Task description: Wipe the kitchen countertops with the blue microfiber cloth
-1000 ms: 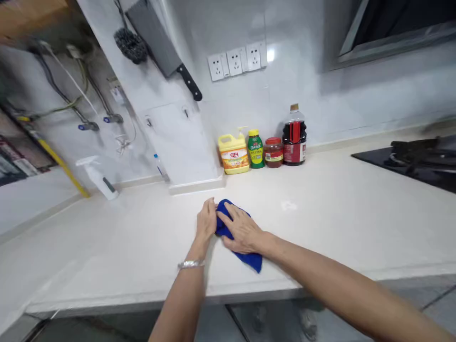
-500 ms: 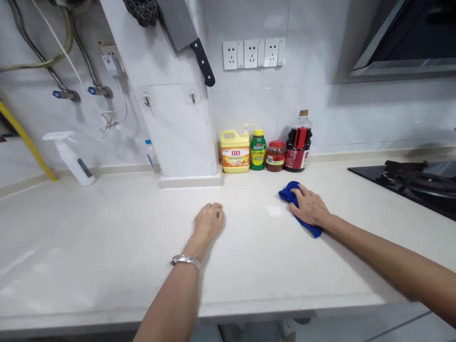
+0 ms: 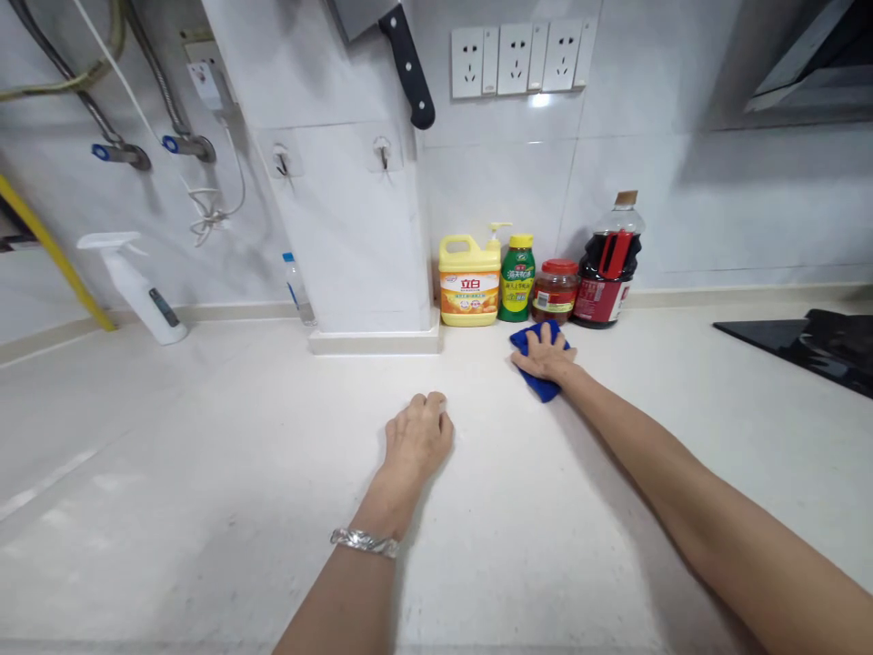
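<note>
My right hand [image 3: 546, 357] presses flat on a blue cloth [image 3: 540, 389] on the white countertop [image 3: 205, 455], stretched far out in front of the bottles by the wall. The cloth sits just before the red-lidded jar [image 3: 555, 290] and the green bottle [image 3: 516, 277]. My left hand [image 3: 417, 437] rests on the counter nearer to me, fingers curled under into a loose fist, with nothing seen in it. A silver bracelet [image 3: 365, 542] is on that wrist.
A yellow detergent jug [image 3: 468, 283] and a dark sauce bottle [image 3: 607, 264] stand at the wall. A white spray bottle [image 3: 136, 287] and a small water bottle [image 3: 298, 288] stand at the left. A black hob [image 3: 818, 346] lies at the right. A cleaver handle [image 3: 409, 64] hangs above.
My right hand has slid the blue cloth from beside my left hand out to the right and then far back toward the bottles. My left hand stayed on the counter.
</note>
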Demonstrator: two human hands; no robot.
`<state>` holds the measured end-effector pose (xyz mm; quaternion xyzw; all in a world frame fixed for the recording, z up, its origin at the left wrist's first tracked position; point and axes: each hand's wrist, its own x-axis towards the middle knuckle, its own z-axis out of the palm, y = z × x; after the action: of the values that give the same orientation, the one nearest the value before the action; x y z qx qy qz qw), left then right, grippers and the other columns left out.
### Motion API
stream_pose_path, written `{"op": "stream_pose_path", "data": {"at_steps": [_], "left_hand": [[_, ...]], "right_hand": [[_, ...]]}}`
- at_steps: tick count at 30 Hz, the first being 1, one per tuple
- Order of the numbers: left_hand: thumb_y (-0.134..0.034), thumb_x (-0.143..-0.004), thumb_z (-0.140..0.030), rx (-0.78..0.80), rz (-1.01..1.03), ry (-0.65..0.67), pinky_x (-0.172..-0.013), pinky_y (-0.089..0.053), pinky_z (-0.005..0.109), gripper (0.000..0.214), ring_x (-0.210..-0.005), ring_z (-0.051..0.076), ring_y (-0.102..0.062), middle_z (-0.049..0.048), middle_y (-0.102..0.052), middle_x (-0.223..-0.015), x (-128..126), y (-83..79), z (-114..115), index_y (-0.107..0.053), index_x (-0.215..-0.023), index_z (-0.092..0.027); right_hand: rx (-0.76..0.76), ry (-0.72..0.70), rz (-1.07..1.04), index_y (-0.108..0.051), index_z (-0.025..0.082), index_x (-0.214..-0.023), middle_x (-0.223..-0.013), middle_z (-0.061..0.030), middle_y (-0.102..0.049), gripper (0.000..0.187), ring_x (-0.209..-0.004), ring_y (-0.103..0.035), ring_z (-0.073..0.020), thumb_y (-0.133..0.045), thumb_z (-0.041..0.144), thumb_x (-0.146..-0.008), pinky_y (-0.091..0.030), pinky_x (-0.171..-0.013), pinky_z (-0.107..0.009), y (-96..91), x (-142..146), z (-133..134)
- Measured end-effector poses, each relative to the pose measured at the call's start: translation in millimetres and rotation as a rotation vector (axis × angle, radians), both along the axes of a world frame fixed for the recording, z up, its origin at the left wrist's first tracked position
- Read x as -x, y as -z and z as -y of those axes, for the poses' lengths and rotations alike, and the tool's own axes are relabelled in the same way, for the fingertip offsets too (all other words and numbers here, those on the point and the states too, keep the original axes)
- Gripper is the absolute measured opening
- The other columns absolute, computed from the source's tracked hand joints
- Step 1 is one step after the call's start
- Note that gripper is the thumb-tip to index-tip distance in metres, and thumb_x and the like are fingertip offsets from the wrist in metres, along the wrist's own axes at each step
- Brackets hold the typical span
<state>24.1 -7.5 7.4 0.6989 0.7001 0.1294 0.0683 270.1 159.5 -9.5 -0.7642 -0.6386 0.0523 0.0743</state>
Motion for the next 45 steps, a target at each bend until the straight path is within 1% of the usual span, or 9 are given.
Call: {"op": "stream_pose_path", "data": {"at_steps": [8, 14, 20, 25, 31, 34, 37, 41, 45], "left_hand": [[-0.039, -0.101, -0.023, -0.022, 0.024, 0.006, -0.105, -0.048, 0.055, 0.039, -0.119, 0.035, -0.061, 0.009, -0.062, -0.133, 3, 1.3, -3, -0.057, -0.135, -0.025], [-0.035, -0.1, -0.018, -0.135, 0.13, 0.017, -0.106, -0.048, 0.054, 0.045, -0.121, 0.034, -0.061, 0.0103, -0.064, -0.133, 7, -2.2, -9, -0.053, -0.141, -0.023], [-0.034, -0.1, -0.023, -0.376, 0.302, 0.146, -0.107, -0.049, 0.043, 0.044, -0.121, 0.026, -0.06, 0.0095, -0.061, -0.132, 15, 2.7, -11, -0.051, -0.141, -0.021], [-0.031, -0.101, -0.028, -0.375, 0.333, 0.211, -0.114, -0.043, 0.042, 0.044, -0.123, 0.023, -0.058, 0.0104, -0.063, -0.131, 21, 4.9, 3, -0.056, -0.134, -0.018], [-0.032, -0.101, -0.036, -0.429, 0.226, 0.15, -0.117, -0.04, 0.046, 0.045, -0.126, 0.027, -0.054, 0.0123, -0.061, -0.129, 20, 0.1, 24, -0.062, -0.13, -0.018], [-0.038, -0.101, -0.039, -0.503, 0.094, 0.203, -0.125, -0.029, 0.049, 0.047, -0.143, 0.029, -0.039, 0.0138, -0.049, -0.147, 2, 2.1, 24, -0.058, -0.138, -0.019], [-0.047, -0.101, -0.048, -0.3, -0.031, 0.162, -0.125, -0.023, 0.062, 0.051, -0.15, 0.038, -0.028, 0.0158, -0.032, -0.162, -24, 5.8, 22, -0.054, -0.145, -0.026], [-0.055, -0.095, -0.063, -0.139, -0.187, 0.098, -0.121, -0.022, 0.067, 0.063, -0.148, 0.053, -0.023, 0.0182, -0.015, -0.167, -46, 4.8, 33, -0.047, -0.151, -0.035], [-0.057, -0.095, -0.06, -0.074, -0.196, 0.254, -0.125, -0.019, 0.062, 0.066, -0.152, 0.05, -0.015, 0.0155, -0.008, -0.169, -44, 3.6, 62, -0.043, -0.153, -0.034]], "right_hand": [[-0.067, -0.477, -0.021, -0.03, 0.025, -0.16, -0.173, -0.0083, -0.002, 0.073, -0.156, -0.01, -0.0407, -0.046, 0.057, -0.096, -0.021, -0.121, -0.066, -0.6, 106, -4], [-0.097, -0.581, -0.024, -0.03, 0.023, -0.16, -0.173, -0.0097, -0.007, 0.072, -0.155, -0.012, -0.0408, -0.047, 0.054, -0.097, -0.022, -0.121, -0.063, 0.0, 104, 27], [-0.13, -0.724, -0.081, -0.032, 0.021, -0.16, -0.172, -0.015, -0.011, 0.078, -0.154, -0.014, -0.0441, -0.056, 0.055, -0.094, -0.02, -0.121, -0.065, -0.3, 108, 108], [-0.059, -0.833, -0.455, -0.043, 0.028, -0.155, -0.171, -0.008, -0.02, 0.07, -0.156, -0.017, -0.0362, -0.062, 0.051, -0.091, -0.016, -0.125, -0.06, 0.8, 100, 152], [-0.35, -0.421, -0.963, -0.067, 0.019, -0.124, -0.134, -0.0095, -0.064, 0.043, -0.112, -0.065, -0.0201, -0.035, 0.026, -0.096, -0.057, -0.091, -0.033, 14.1, 21, 148], [-0.401, -0.336, -0.919, -0.071, 0.017, -0.104, -0.106, -0.0093, -0.072, 0.039, -0.092, -0.068, -0.02, -0.034, 0.018, -0.091, -0.056, -0.082, -0.032, 21.7, -6, 145], [-0.421, -0.35, -0.85, -0.071, 0.019, -0.09, -0.085, -0.0043, -0.071, 0.028, -0.081, -0.065, -0.0182, -0.043, 0.015, -0.088, -0.053, -0.081, -0.029, 20.3, -11, 146], [-0.429, -0.381, -0.789, -0.071, 0.019, -0.086, -0.076, -0.0025, -0.07, 0.022, -0.075, -0.062, -0.0173, -0.049, 0.013, -0.086, -0.048, -0.078, -0.026, 11.5, -8, 149], [-0.424, -0.398, -0.79, -0.071, 0.018, -0.085, -0.074, -0.0029, -0.069, 0.025, -0.072, -0.062, -0.017, -0.047, 0.011, -0.086, -0.046, -0.074, -0.025, 8.3, -13, 150]]}}
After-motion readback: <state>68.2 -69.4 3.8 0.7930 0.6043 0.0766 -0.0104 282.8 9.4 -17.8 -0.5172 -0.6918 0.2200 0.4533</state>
